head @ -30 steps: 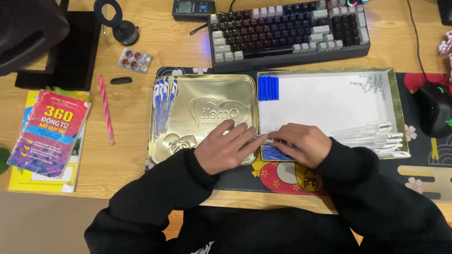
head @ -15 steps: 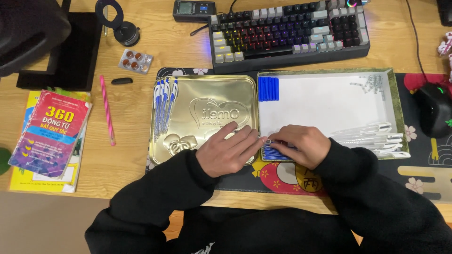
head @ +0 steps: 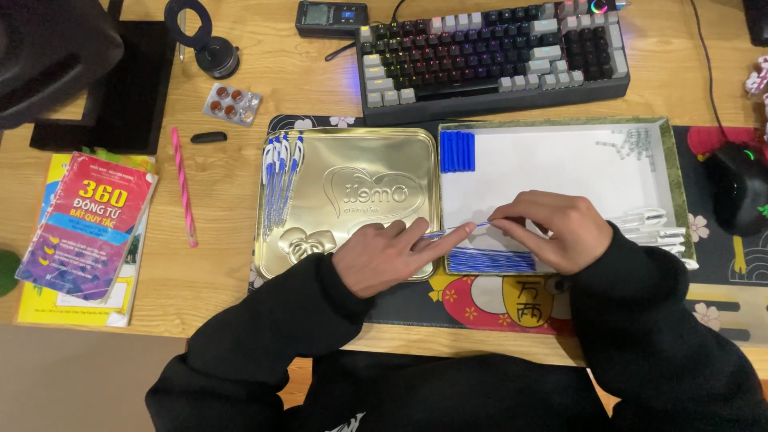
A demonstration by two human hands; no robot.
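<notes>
Starting at the left of the desk (head: 240, 160), you had a stack of books (head: 84, 228), a pink pencil (head: 183, 186) and a blister pack of pills (head: 231, 103), all well apart from your hands. Assembled blue-and-white pens (head: 282, 178) lay along the left edge of the gold tin lid (head: 352, 204). Your left hand (head: 388, 256) rested on that lid, its grip pinched on one end of a thin blue pen refill (head: 456, 230). The refill ran across the seam into the white-lined tin box (head: 560, 160), where your right hand (head: 552, 230) held the other end in a fingertip grip. Just beneath it lay a bundle of blue refills (head: 490, 260); blue caps (head: 458, 150) sat in the box's upper left corner, and clear pen barrels (head: 660, 228) beside your right wrist. A keyboard (head: 492, 52) stood behind, a mouse (head: 740, 186) far right.
</notes>
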